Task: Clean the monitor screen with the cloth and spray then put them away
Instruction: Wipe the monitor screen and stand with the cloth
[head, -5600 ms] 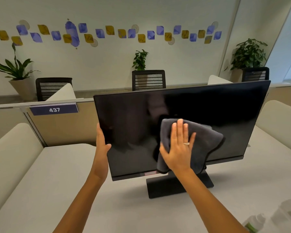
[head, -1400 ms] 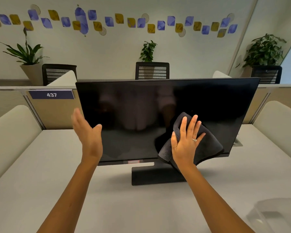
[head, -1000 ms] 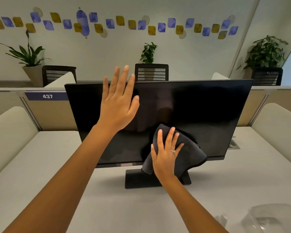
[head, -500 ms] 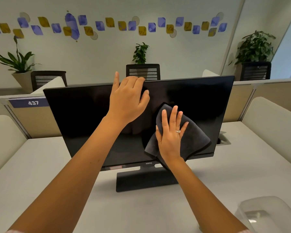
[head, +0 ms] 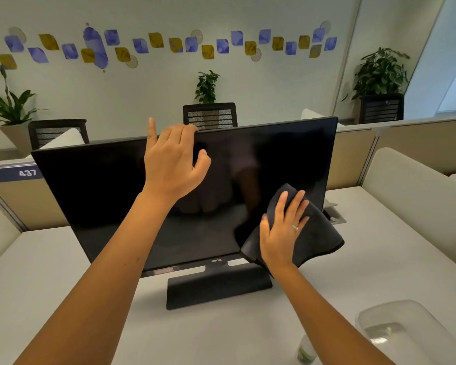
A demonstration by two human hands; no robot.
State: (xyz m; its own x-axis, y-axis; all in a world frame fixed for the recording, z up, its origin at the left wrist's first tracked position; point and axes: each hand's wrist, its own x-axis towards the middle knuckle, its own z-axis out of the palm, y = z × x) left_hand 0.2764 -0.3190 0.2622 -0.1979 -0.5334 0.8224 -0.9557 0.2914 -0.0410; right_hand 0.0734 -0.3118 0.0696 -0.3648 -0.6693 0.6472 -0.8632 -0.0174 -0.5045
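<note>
**Hands on the monitor: one gripping the top edge, one pressing the cloth**

Left hand (head: 173, 160) reached up to the top edge of the monitor (head: 121, 196), its fingers curled over the rim with the index finger raised and the thumb apart in front of the screen. Right hand (head: 281, 230) lay flat, fingers spread, pressing the dark grey cloth (head: 316, 237) against the lower right corner of the screen; a ring showed on one finger. Part of the cloth hung past the monitor's right and bottom edges.

In the head view, the monitor stood on its black base (head: 216, 288) on the pale surface (head: 37, 272), screen facing the person and dark. Its long axis ran left to right, with the right end sitting higher in the picture than the left. Near the bottom edge, the spray bottle (head: 306, 351) stood on the surface, partly hidden by the right forearm. Just to its right sat a clear plastic container (head: 406, 335).
</note>
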